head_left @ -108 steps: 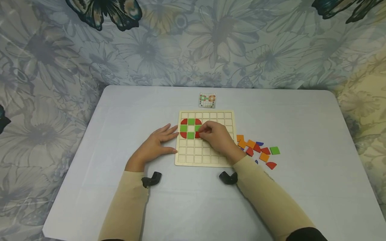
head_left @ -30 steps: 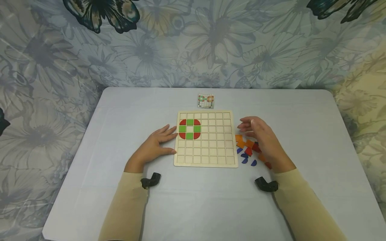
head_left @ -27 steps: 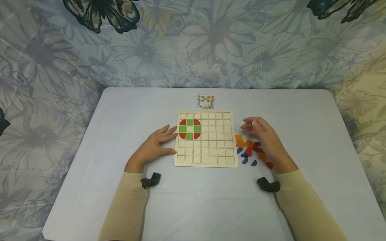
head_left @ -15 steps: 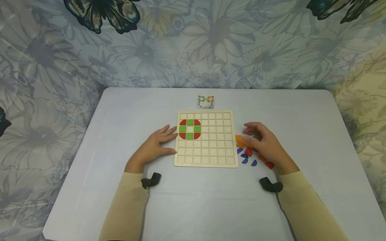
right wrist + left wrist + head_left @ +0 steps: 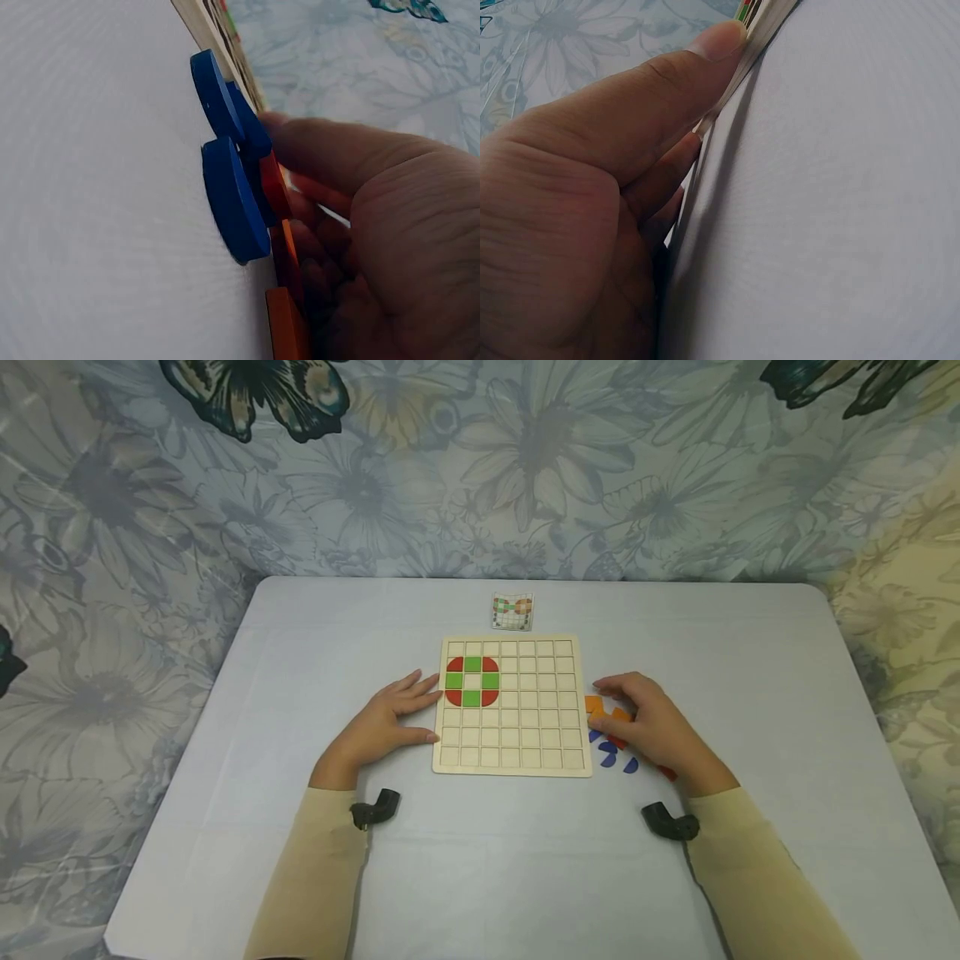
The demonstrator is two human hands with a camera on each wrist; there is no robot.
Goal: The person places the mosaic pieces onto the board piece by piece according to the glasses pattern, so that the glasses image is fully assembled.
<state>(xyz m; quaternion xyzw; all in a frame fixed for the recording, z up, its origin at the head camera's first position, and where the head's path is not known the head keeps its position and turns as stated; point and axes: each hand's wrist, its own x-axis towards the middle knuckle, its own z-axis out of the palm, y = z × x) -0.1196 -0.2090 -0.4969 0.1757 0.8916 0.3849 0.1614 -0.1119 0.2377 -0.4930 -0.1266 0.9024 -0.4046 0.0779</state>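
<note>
My left hand lies at the left edge of a pale wooden grid board, fingers spread straight. In the left wrist view, the thumb of that left hand touches the board's side. On the board, green squares and red quarter-circles form a ring around one bare cell. Over the loose pieces to the right hovers my right hand, thumb and fingers parted around orange squares. Blue half-discs and a red piece lie by its thumb; its palm hides other pieces.
A small pattern card lies behind the board on the white table. Blue half-discs are scattered in front of the right hand. A floral cloth rises behind the table.
Earlier my right hand was at the ring's lower right red piece. It has since moved right, off the board, and come down over the loose pieces. The left hand has stayed put.
</note>
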